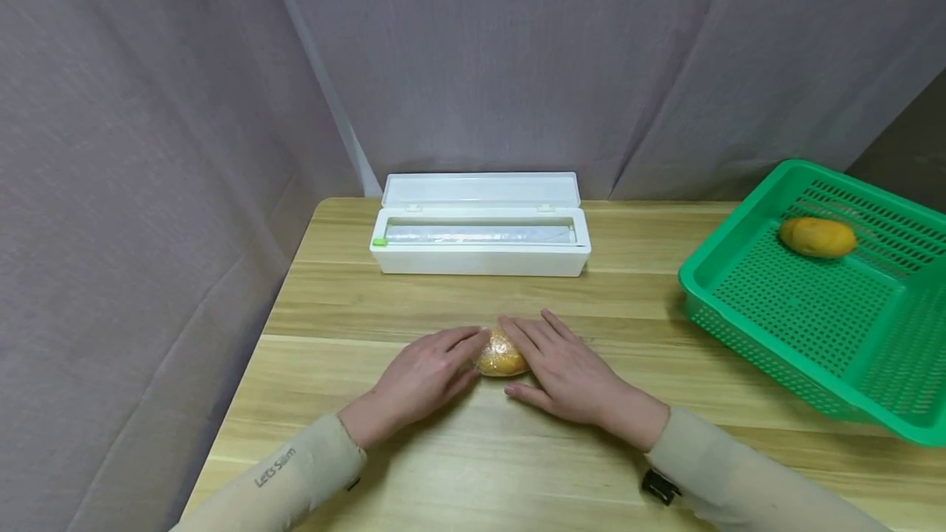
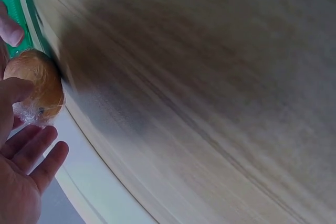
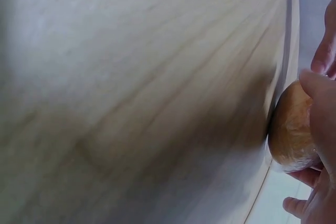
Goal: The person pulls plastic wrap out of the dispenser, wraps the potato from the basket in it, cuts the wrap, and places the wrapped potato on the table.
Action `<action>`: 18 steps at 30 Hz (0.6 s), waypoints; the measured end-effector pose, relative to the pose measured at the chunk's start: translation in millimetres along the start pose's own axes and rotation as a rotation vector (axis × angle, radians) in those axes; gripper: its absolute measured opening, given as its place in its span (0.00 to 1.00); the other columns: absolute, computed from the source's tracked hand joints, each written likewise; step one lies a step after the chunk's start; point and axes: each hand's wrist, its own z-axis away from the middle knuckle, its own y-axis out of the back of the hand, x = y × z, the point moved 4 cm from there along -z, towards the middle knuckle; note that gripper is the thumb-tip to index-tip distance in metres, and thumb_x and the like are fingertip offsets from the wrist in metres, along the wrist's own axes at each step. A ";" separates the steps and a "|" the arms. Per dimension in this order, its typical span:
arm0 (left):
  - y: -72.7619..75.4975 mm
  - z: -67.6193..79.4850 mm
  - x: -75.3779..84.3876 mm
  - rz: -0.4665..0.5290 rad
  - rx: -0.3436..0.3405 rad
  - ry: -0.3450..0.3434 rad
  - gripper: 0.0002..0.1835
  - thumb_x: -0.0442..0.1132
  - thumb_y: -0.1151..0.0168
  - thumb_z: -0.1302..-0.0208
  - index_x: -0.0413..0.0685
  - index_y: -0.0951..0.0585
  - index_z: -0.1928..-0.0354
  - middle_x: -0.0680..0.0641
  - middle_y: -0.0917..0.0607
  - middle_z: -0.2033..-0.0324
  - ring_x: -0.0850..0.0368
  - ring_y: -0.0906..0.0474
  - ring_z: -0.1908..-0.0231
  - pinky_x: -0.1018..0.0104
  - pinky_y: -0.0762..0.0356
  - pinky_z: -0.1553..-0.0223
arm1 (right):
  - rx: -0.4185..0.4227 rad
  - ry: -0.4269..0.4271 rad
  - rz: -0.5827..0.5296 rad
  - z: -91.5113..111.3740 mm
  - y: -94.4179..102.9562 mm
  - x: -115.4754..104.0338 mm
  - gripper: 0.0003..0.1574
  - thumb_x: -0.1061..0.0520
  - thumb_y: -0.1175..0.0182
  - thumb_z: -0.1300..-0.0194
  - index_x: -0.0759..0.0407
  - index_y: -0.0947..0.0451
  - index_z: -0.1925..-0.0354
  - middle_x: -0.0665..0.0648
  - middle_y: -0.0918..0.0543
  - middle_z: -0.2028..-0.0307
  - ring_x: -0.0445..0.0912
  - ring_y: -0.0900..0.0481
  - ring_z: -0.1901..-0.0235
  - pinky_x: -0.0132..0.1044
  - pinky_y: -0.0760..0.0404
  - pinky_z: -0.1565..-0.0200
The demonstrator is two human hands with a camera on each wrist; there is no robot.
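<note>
A yellow mango (image 1: 502,358) in crinkled clear film lies on the table between the two hands. At its left end the left hand (image 1: 429,372) holds it between thumb and fingers; the left wrist view shows that thumb (image 2: 18,90) across the mango (image 2: 44,85). The right hand (image 1: 565,372) rests its fairly straight fingers on the mango's right side, its thumb spread toward the near edge. In the right wrist view the right thumb (image 3: 317,90) overlaps the mango (image 3: 291,129), and part of its surface is hidden.
Beyond the hands stands a white cling film dispenser (image 1: 480,261), its lid raised and a film roll inside. A green perforated basket (image 1: 794,376) sits at the right with another yellow mango (image 1: 818,237) in it. Grey curtains (image 1: 473,64) hang behind the wooden table (image 1: 318,302).
</note>
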 end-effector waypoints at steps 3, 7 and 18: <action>0.1 -0.8 -1.3 0.024 -0.011 0.018 0.31 0.44 0.29 0.27 0.45 0.23 0.26 0.42 0.16 0.37 0.48 0.15 0.41 0.53 0.15 0.40 | 0.007 0.013 0.008 -1.6 0.1 2.0 0.59 0.34 0.33 0.28 0.67 0.43 0.19 0.66 0.27 0.27 0.60 0.27 0.29 0.63 0.37 0.24; 1.0 -1.7 -4.3 0.071 -0.034 0.060 0.31 0.44 0.29 0.27 0.46 0.24 0.26 0.42 0.16 0.35 0.46 0.16 0.39 0.51 0.17 0.38 | 0.013 0.031 0.002 -5.9 1.4 6.2 0.56 0.36 0.30 0.31 0.66 0.37 0.21 0.65 0.24 0.30 0.59 0.25 0.31 0.63 0.33 0.25; 3.2 -2.9 -11.8 0.124 -0.063 0.139 0.35 0.42 0.27 0.31 0.46 0.27 0.24 0.41 0.20 0.31 0.42 0.18 0.36 0.49 0.19 0.35 | -0.004 0.003 -0.104 -17.4 5.3 19.3 0.48 0.39 0.26 0.33 0.63 0.28 0.27 0.62 0.19 0.36 0.58 0.20 0.35 0.57 0.25 0.30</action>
